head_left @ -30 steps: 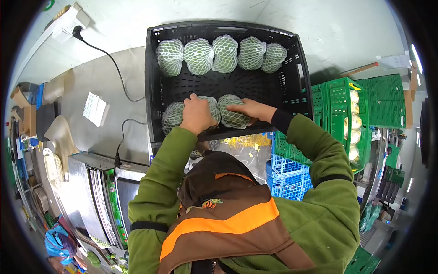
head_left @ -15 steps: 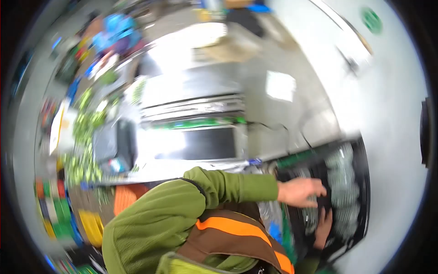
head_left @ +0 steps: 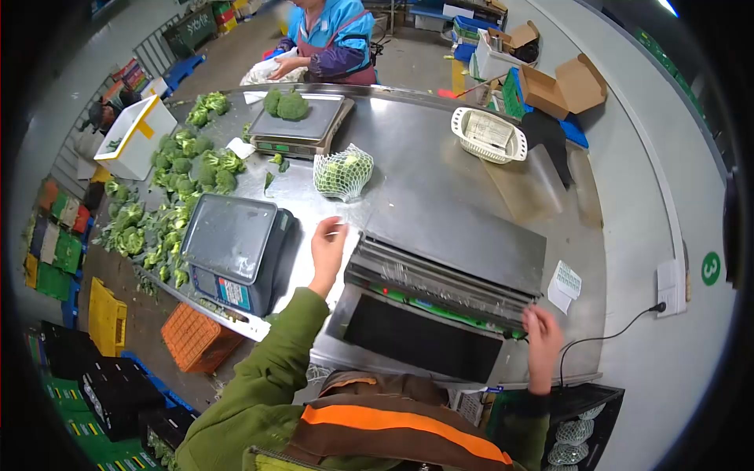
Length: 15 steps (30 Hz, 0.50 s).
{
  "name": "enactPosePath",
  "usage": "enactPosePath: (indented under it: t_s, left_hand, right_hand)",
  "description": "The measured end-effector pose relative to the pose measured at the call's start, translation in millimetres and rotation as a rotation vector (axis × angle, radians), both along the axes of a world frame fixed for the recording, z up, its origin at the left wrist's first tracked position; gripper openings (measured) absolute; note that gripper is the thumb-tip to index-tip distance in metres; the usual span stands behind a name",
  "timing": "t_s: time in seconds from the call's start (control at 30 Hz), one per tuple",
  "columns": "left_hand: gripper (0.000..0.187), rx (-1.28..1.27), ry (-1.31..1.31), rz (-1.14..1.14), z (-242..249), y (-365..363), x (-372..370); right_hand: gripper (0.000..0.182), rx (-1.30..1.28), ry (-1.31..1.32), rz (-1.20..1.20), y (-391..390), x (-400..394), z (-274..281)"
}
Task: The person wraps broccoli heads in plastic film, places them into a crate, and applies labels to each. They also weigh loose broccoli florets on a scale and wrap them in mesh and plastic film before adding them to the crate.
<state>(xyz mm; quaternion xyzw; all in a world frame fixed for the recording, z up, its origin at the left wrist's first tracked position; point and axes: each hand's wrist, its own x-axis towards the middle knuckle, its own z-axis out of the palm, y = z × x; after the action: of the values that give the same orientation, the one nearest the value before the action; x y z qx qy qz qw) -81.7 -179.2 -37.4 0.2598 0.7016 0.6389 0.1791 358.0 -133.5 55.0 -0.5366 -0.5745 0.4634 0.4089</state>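
Observation:
My left hand (head_left: 328, 250) is raised over the steel table, left of the wrapping machine (head_left: 440, 282), with its fingers bent and thumb close to them; nothing clear shows in it. On the machine's right end, my right hand (head_left: 542, 337) has its fingertips pinched at the edge of the clear film (head_left: 424, 284). A black plate (head_left: 420, 336) lies at the machine's front. Beyond my left hand sits a broccoli in a white foam net (head_left: 343, 173). Two broccoli heads (head_left: 287, 105) rest on the far scale (head_left: 302, 129).
A grey scale (head_left: 232, 239) and loose broccoli (head_left: 169, 188) are at the left. A white basket (head_left: 488, 135) stands at the back right. Across the table a co-worker (head_left: 334, 39) holds something white. A black crate (head_left: 593, 424) with netted items is at lower right.
The view has swung left from the black crate to the table. Both hands have left the crate; my left hand is now above the table, my right hand at the film.

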Motion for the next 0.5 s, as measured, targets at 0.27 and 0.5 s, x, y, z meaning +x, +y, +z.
enactPosePath:
  t_s: [0.27, 0.5]
  left_hand:
    - [0.076, -0.387, -0.13, 0.111, -81.1, 76.5, -168.8]
    - [0.081, -0.379, -0.331, 0.012, -138.8, 134.2, -242.0]
  right_hand:
    - [0.044, 0.116, -0.103, 0.651, 186.4, -332.8, -19.0]
    - [0.092, -0.19, -0.683, 0.898, 283.8, -500.2, -127.0]
